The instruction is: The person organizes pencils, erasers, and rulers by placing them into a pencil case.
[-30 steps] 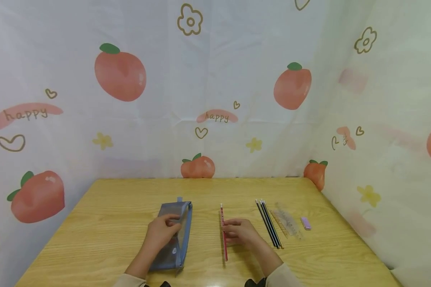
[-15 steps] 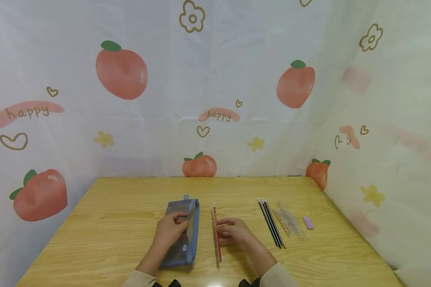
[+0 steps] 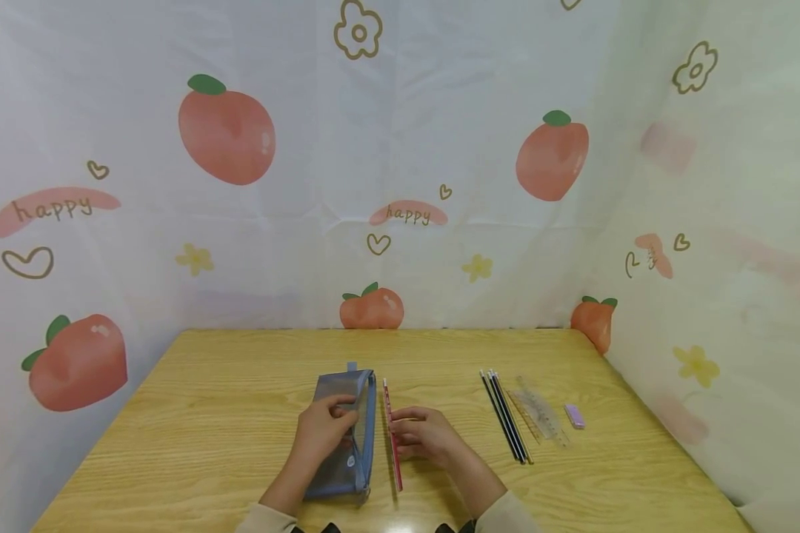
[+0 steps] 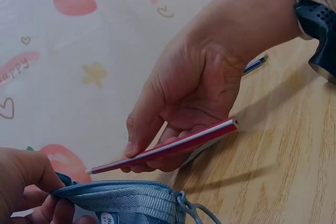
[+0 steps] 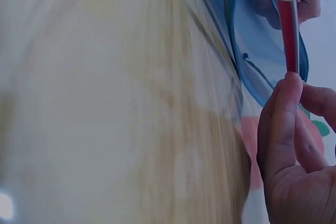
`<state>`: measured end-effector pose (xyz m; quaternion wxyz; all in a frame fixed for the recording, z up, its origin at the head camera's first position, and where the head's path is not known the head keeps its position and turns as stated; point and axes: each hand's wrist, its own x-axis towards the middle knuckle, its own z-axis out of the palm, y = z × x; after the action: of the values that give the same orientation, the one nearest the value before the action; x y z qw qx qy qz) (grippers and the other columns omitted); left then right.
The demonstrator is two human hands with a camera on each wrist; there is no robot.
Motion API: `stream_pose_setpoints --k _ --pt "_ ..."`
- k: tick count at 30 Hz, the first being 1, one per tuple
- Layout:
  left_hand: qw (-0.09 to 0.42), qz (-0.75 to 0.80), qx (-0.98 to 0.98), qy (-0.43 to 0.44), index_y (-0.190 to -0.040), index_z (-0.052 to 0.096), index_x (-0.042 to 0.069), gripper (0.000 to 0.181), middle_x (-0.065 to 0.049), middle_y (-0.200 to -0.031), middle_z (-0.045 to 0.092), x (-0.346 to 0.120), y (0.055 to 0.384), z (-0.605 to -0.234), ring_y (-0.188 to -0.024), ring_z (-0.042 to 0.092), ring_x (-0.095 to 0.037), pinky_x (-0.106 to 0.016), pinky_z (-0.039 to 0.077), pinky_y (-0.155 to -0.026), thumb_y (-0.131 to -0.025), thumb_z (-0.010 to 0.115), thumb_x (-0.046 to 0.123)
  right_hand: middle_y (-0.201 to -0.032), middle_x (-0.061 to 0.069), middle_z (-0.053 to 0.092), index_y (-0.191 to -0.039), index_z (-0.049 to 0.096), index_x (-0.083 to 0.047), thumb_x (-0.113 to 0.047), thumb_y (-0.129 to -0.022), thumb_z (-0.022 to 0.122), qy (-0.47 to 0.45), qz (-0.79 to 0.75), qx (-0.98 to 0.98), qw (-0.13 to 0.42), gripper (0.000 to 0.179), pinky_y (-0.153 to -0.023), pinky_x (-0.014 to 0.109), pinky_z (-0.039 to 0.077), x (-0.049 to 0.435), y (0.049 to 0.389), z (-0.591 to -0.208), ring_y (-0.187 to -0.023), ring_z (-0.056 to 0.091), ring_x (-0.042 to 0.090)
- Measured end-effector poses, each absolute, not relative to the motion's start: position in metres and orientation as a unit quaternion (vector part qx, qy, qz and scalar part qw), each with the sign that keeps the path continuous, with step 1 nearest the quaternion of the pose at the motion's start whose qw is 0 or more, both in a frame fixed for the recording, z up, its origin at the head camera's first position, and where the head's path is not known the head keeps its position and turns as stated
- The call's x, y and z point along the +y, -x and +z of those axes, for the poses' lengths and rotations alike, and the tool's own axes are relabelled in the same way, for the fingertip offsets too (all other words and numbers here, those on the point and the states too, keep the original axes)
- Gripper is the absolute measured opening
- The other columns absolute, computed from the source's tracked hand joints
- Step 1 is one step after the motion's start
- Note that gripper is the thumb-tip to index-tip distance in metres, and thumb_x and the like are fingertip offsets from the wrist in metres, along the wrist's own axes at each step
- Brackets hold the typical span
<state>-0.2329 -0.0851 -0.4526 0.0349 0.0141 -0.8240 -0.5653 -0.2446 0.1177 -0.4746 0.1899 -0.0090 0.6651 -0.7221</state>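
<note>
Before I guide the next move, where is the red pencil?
In the head view, the red pencil is held in the right hand, just right of the blue zippered pencil case.

The surface (image 3: 227, 400) has a yellowish-brown wood look, with grain lines running mostly from left to right. A blue pouch (image 3: 333, 470) lies on it left of the middle, towards the near side, its long side running near to far. Well to the right lie dark pencils (image 3: 504, 418) side by side, then see-through rulers (image 3: 543, 418) just beside them, and farthest right a purple eraser (image 3: 574, 416).
</note>
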Motion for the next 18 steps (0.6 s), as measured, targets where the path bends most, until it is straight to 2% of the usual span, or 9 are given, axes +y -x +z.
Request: stream_pose_setpoints --k 5,18 --pt "0.036 -0.569 -0.821 -0.015 -0.116 0.068 -0.004 0.040 -0.005 -0.078 0.066 -0.085 0.233 -0.452 -0.060 0.064 -0.013 -0.029 0.060 -0.050 -0.078 0.064 0.006 -0.082 0.001 0.070 -0.118 0.063 0.007 -0.006 -0.090 0.065 0.009 -0.730 0.657 0.187 0.031 -0.062 0.021 0.060 0.113 0.246 -0.477 -0.072 0.067 0.010" --pt "0.028 -0.574 -0.818 -0.002 -0.116 0.067 -0.006 0.040 -0.008 -0.079 0.067 -0.079 0.234 -0.454 -0.057 0.064 -0.015 -0.031 0.060 -0.049 -0.077 0.064 0.005 -0.087 0.004 0.071 -0.123 0.060 0.008 -0.008 -0.092 0.064 0.022 -0.736 0.644 0.208 0.036 -0.067 0.023 0.061 0.105 0.250 -0.474 -0.075 0.068 0.011"
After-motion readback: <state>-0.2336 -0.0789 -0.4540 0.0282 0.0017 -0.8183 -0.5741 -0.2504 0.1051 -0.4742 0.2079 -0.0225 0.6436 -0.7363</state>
